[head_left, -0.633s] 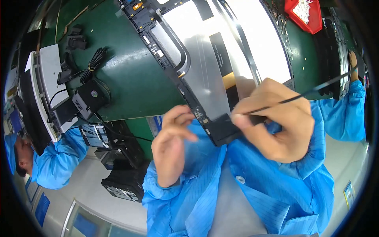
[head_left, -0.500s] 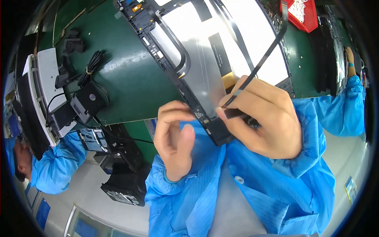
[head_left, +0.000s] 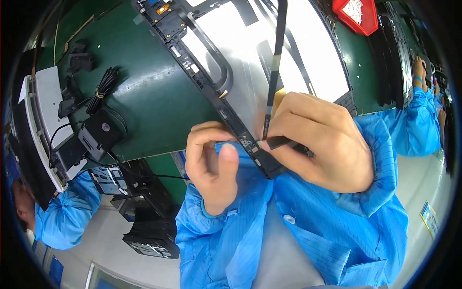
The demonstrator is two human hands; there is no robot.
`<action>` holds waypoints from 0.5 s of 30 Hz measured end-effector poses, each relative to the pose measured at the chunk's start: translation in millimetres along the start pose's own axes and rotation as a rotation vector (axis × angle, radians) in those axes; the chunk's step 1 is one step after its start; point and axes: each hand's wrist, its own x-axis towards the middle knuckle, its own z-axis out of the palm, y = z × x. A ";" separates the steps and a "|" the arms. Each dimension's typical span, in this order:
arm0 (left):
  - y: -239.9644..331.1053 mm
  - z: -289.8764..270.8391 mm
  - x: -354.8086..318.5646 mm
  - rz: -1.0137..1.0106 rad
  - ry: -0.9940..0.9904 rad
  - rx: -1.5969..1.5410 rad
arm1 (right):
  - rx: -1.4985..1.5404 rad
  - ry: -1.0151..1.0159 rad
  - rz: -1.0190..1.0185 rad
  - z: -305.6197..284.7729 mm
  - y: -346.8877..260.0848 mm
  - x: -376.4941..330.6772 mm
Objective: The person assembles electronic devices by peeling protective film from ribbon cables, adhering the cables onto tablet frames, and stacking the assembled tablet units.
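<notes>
An opened tablet-like device (head_left: 308,53) with a black frame and a bright silver-white inner face lies tilted before me, its near corner toward my body. My right hand (head_left: 322,139) is closed on a long black flat ribbon cable (head_left: 275,72), pinching its lower end above the small board parts (head_left: 248,143) near that corner. The cable's far end rises past the top of the view. My left hand (head_left: 211,168) is at the frame's left edge, fingers curled against it and thumb apart, gripping nothing. Part of the near edge is hidden under my right hand.
A red tray (head_left: 358,17) of small white pieces is at the back right. On the green table (head_left: 159,106), a black adapter box (head_left: 100,135) and a bundled cable (head_left: 103,89) lie left. Stacked black frames (head_left: 151,236) stand below. Co-workers in blue sleeves (head_left: 70,212) sit both sides.
The ribbon cable has swung from leaning right to nearly upright, its lower end moving slightly down and left with my right fingers. My left hand has barely moved.
</notes>
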 end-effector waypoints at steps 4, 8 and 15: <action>-0.2 -0.3 -3.5 -0.013 0.011 -0.029 | -0.028 -0.025 -0.021 -0.2 -0.5 1.2; -0.9 -1.0 -4.7 0.022 -0.008 0.044 | -0.049 -0.022 -0.038 0.6 -0.1 1.8; 2.4 1.1 -5.9 0.024 0.007 0.098 | -0.057 0.020 -0.064 5.3 0.0 1.1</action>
